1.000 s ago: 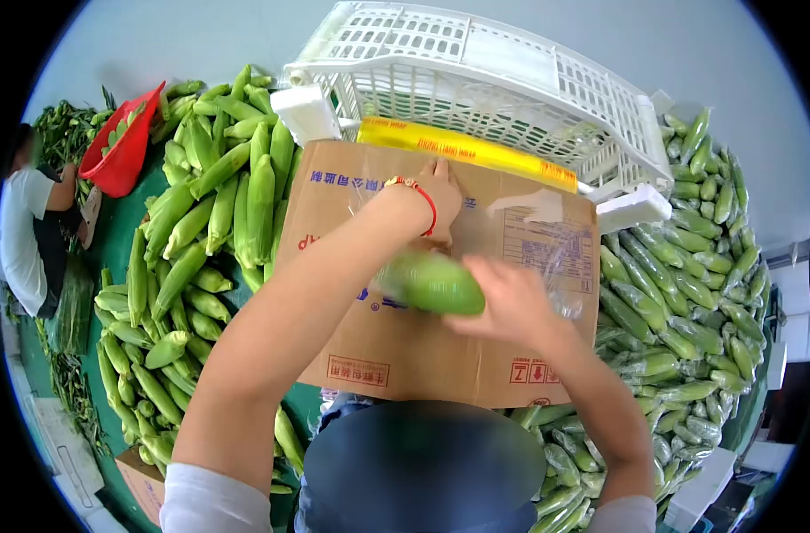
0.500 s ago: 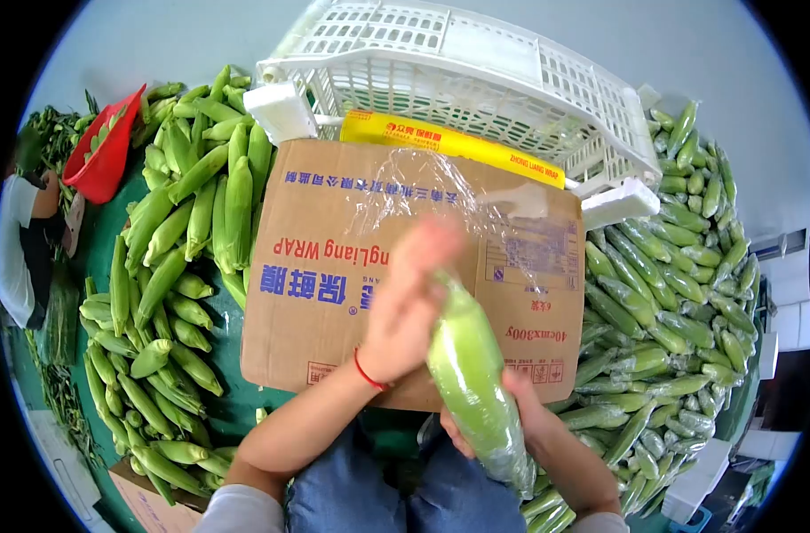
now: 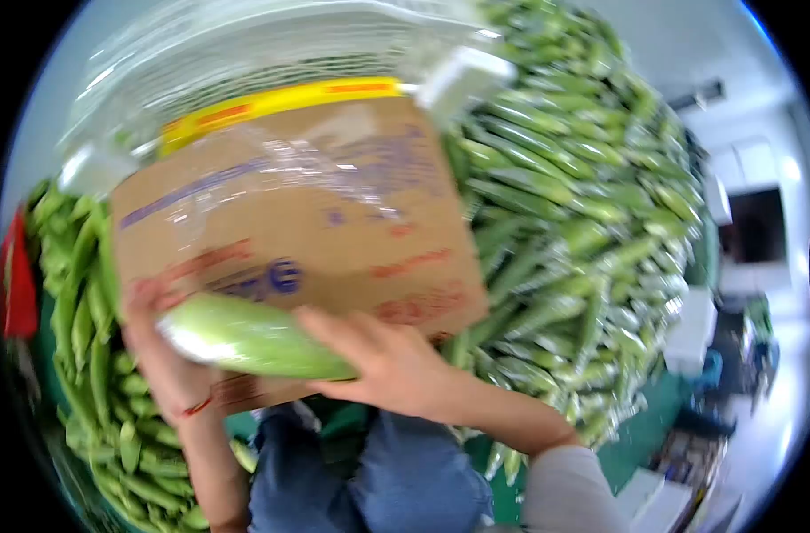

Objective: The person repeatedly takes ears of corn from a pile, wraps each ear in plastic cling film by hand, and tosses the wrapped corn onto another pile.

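An ear of corn in its green husk (image 3: 254, 342), shiny with clear film, lies almost level above the near edge of a cardboard box. My right hand (image 3: 392, 364) grips its right end, fingers over the top and thumb below. My left hand (image 3: 156, 333), a red string on its wrist, is at the corn's left end; motion smears its fingers, so its hold is unclear. Crumpled clear film (image 3: 289, 164) rests on the cardboard box (image 3: 343, 240), beside a yellow cling film box (image 3: 281, 105) along its far edge.
Film-wrapped corn (image 3: 556, 231) is heaped at the right, unwrapped corn (image 3: 85, 311) at the left. A white plastic crate (image 3: 272, 44) stands beyond the cardboard box. At the far left is a red container (image 3: 16, 280).
The view has swung to the right. The corn has turned from steeply slanted to nearly level, and my left hand has come from above the box to its left end.
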Demonstrator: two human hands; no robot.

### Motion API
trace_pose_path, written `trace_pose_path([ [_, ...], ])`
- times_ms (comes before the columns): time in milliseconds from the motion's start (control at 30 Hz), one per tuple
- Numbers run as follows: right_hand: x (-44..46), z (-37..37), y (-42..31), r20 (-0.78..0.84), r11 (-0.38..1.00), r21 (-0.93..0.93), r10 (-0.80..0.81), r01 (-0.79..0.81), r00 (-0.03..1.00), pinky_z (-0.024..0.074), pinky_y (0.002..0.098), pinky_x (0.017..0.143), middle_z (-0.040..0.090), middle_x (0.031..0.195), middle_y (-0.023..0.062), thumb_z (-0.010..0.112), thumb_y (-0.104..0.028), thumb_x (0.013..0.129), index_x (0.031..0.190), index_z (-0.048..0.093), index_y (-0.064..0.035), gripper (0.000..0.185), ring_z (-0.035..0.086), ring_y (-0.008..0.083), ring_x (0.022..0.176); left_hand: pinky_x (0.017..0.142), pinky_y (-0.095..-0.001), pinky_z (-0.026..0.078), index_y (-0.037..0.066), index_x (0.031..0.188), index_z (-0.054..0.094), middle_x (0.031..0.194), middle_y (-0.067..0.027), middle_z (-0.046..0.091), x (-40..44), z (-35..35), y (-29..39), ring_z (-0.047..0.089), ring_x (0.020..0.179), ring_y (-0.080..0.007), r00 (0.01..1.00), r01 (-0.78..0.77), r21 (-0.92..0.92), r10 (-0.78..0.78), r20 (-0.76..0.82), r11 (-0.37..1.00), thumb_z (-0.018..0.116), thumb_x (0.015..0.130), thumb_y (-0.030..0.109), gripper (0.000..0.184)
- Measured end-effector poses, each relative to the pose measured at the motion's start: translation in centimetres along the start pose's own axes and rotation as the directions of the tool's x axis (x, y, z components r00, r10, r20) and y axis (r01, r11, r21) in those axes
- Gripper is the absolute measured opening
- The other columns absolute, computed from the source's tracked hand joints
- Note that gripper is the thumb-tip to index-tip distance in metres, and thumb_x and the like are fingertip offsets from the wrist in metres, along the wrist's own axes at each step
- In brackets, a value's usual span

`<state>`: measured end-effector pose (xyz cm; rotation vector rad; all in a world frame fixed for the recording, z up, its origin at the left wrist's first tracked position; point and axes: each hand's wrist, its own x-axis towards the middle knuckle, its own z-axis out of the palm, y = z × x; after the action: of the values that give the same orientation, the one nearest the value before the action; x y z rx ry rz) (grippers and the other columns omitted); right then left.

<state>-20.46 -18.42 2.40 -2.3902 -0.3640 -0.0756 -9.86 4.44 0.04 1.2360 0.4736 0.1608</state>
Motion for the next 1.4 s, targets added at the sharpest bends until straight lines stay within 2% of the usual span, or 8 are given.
trace_pose_path([
  [133,-0.2,-3.6,0.7,-0.488,0.937,-0.190,-0.350,0.293,0.800,0.0534,0.0288,0.059,0.064,0.109,0.0120,0.068,-0.027,0.088,0.126,0.056,-0.0043,0.046,0.067,0.0216,0.075,0.082,-0.0304,0.053,0.005,0.151,0.027,0.129,-0.0141,0.053,-1.9,-0.4,1.0,0.060,0.096,-0.0164,0.947,-0.061,0.153,0.009,0.322,0.986,0.037,0.106,0.028,0.052],
  [200,2.4,-3.8,1.0,-0.647,0.838,0.437,0.041,0.326,0.762,0.0513,0.0283,0.055,0.062,0.086,0.0054,0.064,-0.029,0.092,0.128,0.054,-0.0069,0.043,0.063,0.0172,0.063,0.088,-0.0314,0.051,0.005,0.152,0.025,0.136,-0.0173,0.049,-2.3,-2.6,0.1,0.059,0.106,-0.0196,0.836,-0.095,0.301,-0.089,0.542,0.949,0.036,0.106,0.030,0.053],
  [333,1.7,-6.7,3.9,-0.398,0.082,0.913,0.397,0.400,0.827,0.0480,0.0273,0.051,0.051,0.067,-0.0025,0.053,-0.034,0.100,0.134,0.049,-0.0129,0.041,0.049,0.0112,0.048,0.083,-0.0352,0.053,0.001,0.145,0.038,0.116,-0.0200,0.062,-5.1,-1.7,2.1,0.065,0.098,-0.0283,0.401,-0.490,0.344,-0.144,0.905,0.801,0.068,0.087,0.042,0.077],
  [667,-18.6,-0.8,7.4,-0.111,-0.029,0.958,0.881,0.287,0.460,0.0445,0.0465,0.097,0.060,0.118,0.0156,0.042,-0.059,0.091,0.125,0.053,-0.0030,0.067,0.057,0.0301,0.109,0.087,-0.0401,0.052,0.023,0.139,0.049,0.129,-0.0150,0.054,-12.9,9.6,-1.7,0.059,0.111,-0.0297,-0.315,-0.887,-0.255,-0.101,0.944,0.386,0.070,0.080,0.042,0.066],
  [900,-30.8,-13.5,20.3,-0.189,0.394,0.677,0.909,0.622,-0.371,0.0473,0.0413,0.102,0.042,0.143,0.0202,0.051,-0.046,0.097,0.146,0.032,-0.0044,0.067,0.050,0.0334,0.125,0.099,-0.0443,0.045,0.015,0.133,0.056,0.139,-0.0179,0.047,-4.0,-0.5,-1.3,0.053,0.121,-0.0341,0.300,-0.942,0.284,0.067,0.952,0.178,0.072,0.082,0.023,0.054],
  [1000,-18.4,-9.8,16.8,-0.256,0.300,0.954,0.849,-0.022,0.461,0.0455,0.0387,0.101,0.051,0.134,0.0188,0.060,-0.028,0.096,0.142,0.040,-0.0026,0.057,0.052,0.0288,0.123,0.100,-0.0427,0.045,0.012,0.131,0.057,0.141,-0.0215,0.045,0.7,-1.4,-0.6,0.052,0.123,-0.0356,0.540,-0.838,0.540,0.268,0.798,0.083,0.072,0.081,0.014,0.052],
  [1100,-1.0,-5.7,9.3,-0.244,0.897,-0.383,0.132,-0.220,0.961,0.0350,0.0457,0.109,0.050,0.139,0.0163,0.065,-0.013,0.088,0.136,0.048,-0.0036,0.052,0.046,0.0401,0.128,0.097,-0.0413,0.046,0.009,0.123,0.060,0.132,-0.0204,0.053,8.6,-0.3,-1.5,0.053,0.119,-0.0364,0.487,-0.828,0.561,0.496,0.719,0.000,0.071,0.077,0.011,0.047],
  [1400,2.9,-3.6,14.4,-0.247,0.950,0.207,0.281,-0.233,0.927,0.0444,0.0269,0.070,0.052,0.080,0.0039,0.047,-0.006,0.099,0.104,0.050,-0.0027,0.006,0.052,0.0132,0.074,0.064,-0.0398,0.050,0.007,0.090,0.052,0.079,-0.0114,0.053,8.4,-6.7,4.1,0.059,0.073,-0.0321,0.249,-0.961,0.277,0.384,0.889,-0.019,0.059,0.077,0.008,0.014],
])
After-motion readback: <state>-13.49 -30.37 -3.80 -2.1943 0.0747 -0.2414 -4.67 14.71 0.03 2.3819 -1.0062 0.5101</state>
